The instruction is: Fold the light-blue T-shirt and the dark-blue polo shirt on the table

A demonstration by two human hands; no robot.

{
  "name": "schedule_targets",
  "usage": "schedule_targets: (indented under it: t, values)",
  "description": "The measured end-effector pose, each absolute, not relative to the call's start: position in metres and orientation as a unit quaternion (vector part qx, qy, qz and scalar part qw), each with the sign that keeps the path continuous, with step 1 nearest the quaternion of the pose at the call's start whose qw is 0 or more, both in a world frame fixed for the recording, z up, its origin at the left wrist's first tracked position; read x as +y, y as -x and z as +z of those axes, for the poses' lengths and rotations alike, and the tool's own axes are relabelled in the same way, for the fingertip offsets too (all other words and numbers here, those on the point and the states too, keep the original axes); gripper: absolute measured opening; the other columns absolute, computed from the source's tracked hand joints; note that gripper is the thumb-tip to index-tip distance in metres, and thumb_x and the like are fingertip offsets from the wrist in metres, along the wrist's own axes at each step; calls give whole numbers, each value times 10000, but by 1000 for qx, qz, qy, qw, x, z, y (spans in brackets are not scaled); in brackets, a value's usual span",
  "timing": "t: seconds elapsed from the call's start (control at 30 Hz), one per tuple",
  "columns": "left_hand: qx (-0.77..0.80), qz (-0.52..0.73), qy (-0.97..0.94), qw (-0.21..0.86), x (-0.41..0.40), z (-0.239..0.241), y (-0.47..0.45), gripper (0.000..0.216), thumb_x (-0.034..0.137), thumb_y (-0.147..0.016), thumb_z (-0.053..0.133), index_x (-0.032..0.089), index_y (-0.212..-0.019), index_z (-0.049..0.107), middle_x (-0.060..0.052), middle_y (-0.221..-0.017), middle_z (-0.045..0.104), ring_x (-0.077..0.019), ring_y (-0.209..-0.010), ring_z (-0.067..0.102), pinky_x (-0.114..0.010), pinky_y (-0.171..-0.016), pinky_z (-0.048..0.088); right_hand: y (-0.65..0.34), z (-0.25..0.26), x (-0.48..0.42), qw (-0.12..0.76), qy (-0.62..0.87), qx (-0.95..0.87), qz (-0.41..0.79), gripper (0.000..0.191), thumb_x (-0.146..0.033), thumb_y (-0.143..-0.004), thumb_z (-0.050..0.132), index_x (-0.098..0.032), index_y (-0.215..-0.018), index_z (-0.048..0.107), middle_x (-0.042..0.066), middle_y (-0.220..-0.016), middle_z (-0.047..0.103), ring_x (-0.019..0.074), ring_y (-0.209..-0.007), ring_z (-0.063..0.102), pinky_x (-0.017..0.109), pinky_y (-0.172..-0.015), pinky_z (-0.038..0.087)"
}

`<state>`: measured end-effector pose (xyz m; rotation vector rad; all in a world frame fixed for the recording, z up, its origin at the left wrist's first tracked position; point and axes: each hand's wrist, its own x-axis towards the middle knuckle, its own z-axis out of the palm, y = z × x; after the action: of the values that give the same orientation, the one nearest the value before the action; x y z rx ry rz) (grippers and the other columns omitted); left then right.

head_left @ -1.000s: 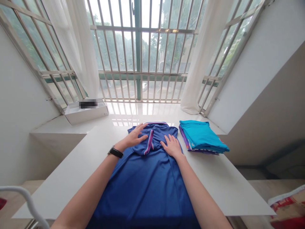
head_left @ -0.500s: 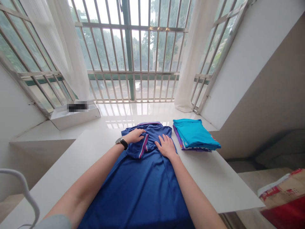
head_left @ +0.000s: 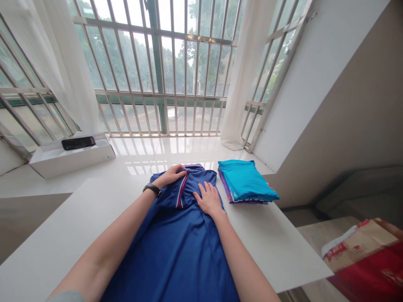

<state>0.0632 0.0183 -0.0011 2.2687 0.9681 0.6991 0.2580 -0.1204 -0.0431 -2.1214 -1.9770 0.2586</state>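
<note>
A dark blue shirt [head_left: 182, 247] lies lengthwise on the white table [head_left: 283, 247], its far end folded in. My left hand [head_left: 170, 175], with a black watch on the wrist, rests at the far end. Its fingers are closed together on the folded sleeve with the red-and-white striped trim [head_left: 180, 193]. My right hand [head_left: 208, 200] lies flat with fingers spread on the shirt just right of that trim.
A stack of folded clothes with a teal piece on top [head_left: 246, 180] sits right of the shirt. A white box [head_left: 72, 157] with a black device [head_left: 78, 143] lies on the window ledge at left. A red and cardboard-coloured bag [head_left: 362, 258] is beyond the table's right edge.
My left hand went from flat and spread on the folded sleeve to fingers closed on its trimmed edge, shifting toward the collar. My right hand stayed flat. The view turned to the right.
</note>
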Motion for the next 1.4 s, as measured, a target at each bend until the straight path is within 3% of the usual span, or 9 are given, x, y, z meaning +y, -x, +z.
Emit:
schedule_targets:
  t: [0.1, 0.27, 0.47, 0.7, 0.93, 1.03, 1.13, 1.27, 1.4]
  values:
    - [370, 241, -861, 252, 13, -18, -75, 321, 484, -867, 589, 191, -980, 655, -80, -1010, 710, -247, -968, 655, -366, -903, 506, -258, -43, -120, 109, 725, -674, 88, 686, -624, -984, 261, -222, -1529, 371, 99, -1625, 275, 280, -1493, 205, 425, -1196, 136]
    - [389, 238, -867, 202, 11, -21, -61, 370, 415, -892, 579, 219, -1203, 618, -99, -1263, 655, -275, -1192, 585, -400, -1052, 422, -258, -44, -120, 101, 729, -673, 76, 666, -609, -988, 278, -230, -1527, 373, 93, -1620, 288, 274, -1490, 213, 419, -1196, 141]
    - [449, 248, -842, 166, 30, -2, 11, 348, 275, -912, 443, 195, -1174, 657, -86, -1170, 709, -249, -1145, 626, -376, -1049, 442, -257, -45, -119, 96, 733, -670, 64, 646, -594, -989, 297, -228, -1511, 405, 88, -1606, 319, 267, -1481, 238, 411, -1195, 164]
    - [479, 240, -816, 219, 26, -18, 57, 454, 132, -706, 482, 214, -1095, 702, -22, -1157, 721, -203, -1110, 644, -298, -1014, 478, -259, -49, -118, 107, 732, -672, 49, 607, -559, -997, 300, -219, -1475, 455, 89, -1575, 374, 255, -1454, 297, 394, -1191, 203]
    - [609, 230, -730, 208, 37, -25, 70, 448, 421, -950, 309, 182, -1056, 673, -125, -1077, 735, -287, -1068, 662, -392, -929, 494, -263, -55, -114, 116, 728, -675, 39, 561, -512, -1004, 328, -202, -1441, 496, 95, -1543, 418, 243, -1428, 341, 383, -1189, 231]
    - [643, 208, -707, 210, 40, -22, 62, 595, 644, -920, 315, 179, -1055, 660, -167, -1034, 739, -351, -1023, 677, -431, -866, 499, -264, -55, -114, 116, 726, -677, 32, 558, -510, -1003, 338, -198, -1436, 501, 99, -1538, 423, 246, -1426, 346, 385, -1188, 239]
    - [655, 182, -708, 191, 37, -20, 47, 666, 741, -811, 469, 186, -1144, 624, -183, -1082, 726, -383, -1054, 664, -437, -873, 487, -263, -55, -115, 110, 726, -678, 30, 564, -519, -997, 346, -201, -1438, 497, 97, -1541, 421, 249, -1426, 345, 390, -1189, 242]
    - [639, 173, -725, 190, 33, -19, 34, 568, 493, -719, 680, 201, -1198, 594, -157, -1101, 719, -360, -1043, 662, -408, -872, 485, -263, -55, -115, 113, 724, -681, 24, 570, -519, -988, 373, -188, -1433, 505, 110, -1532, 431, 256, -1420, 355, 393, -1190, 247]
    - [611, 201, -733, 220, 37, -19, 39, 476, 235, -735, 584, 203, -1210, 584, -117, -1047, 724, -287, -983, 671, -354, -838, 496, -264, -61, -114, 135, 715, -686, 15, 557, -502, -982, 399, -176, -1417, 522, 128, -1513, 451, 273, -1405, 375, 424, -1177, 281]
